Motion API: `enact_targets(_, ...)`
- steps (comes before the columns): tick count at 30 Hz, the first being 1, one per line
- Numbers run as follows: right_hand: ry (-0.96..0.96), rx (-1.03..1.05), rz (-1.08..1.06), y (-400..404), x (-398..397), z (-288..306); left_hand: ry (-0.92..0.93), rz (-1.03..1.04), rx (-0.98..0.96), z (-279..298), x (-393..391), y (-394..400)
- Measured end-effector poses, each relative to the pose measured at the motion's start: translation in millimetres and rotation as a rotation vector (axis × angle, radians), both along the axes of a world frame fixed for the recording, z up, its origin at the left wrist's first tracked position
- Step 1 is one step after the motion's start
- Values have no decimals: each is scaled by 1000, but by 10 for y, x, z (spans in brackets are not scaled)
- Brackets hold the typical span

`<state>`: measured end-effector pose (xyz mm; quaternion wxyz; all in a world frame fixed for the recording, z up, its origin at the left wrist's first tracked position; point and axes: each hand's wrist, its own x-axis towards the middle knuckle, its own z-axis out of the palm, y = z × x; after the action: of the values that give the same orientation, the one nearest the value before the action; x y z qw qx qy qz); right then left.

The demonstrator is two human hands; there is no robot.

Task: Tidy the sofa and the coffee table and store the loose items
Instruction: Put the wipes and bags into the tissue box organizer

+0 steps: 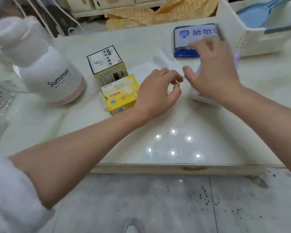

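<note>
Item: thin white sheet [168, 62], probably tissue or paper, blurred and half hidden between the two hands at the middle of the coffee table [175, 125]. Its edges cannot be made out.

Left hand [158, 91]: over the table, fingers curled with thumb and forefinger close together at the sheet's near edge; whether they actually pinch it cannot be told.

Right hand [213, 71]: fingers spread and relaxed, smeared by blur, hovering over a small white and lilac packet [200, 96] that it mostly covers. It grasps nothing visible.

Yellow box [123, 96]: cardboard, flap torn open, lying just left of the left hand and touching the olive box behind it.

Olive box [107, 64]: cardboard, upright, with a black-bordered white label on top.

Blue pack [191, 39]: soft plastic wrapper with a white panel, flat on the table beyond the right hand, near corner hidden by fingers.

White basket [242, 36]: perforated plastic, at the far right corner, cut off by the frame; a pale blue plastic item [254, 15] lies inside.

White jug [49, 71]: matte, rounded, pink base band, printed "Summer", at the left, top blurred.

Table surface: glossy pale stone under glass, reflecting ceiling lights.

Surroundings: grey speckled floor tiles [141, 199] below; yellow checked cloth [149, 14] beyond the table; fluffy white sleeve [12, 195] at lower left.
</note>
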<state>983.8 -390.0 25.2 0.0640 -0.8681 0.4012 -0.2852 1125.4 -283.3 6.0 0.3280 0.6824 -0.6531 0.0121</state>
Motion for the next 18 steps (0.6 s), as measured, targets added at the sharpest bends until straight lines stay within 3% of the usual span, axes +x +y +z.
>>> enact_targets(4, 241, 301, -129, -72, -66, 95, -56, 83, 195, 352, 177, -8)
enact_targets(8, 596, 672, -21, -73, -30, 120, -38, 162, 431, 650, 499, 64)
enact_targets(10, 714, 753, -1, -78, 47, 208, 29, 131, 597, 795, 571, 93)
enact_targets(13, 824, 813, 22, -134, 137, 342, -35, 27, 815, 883, 519, -20)
enact_targets(18, 821, 820, 30, -216, 307, 432, -105, 29, 991, 734, 553, -549)
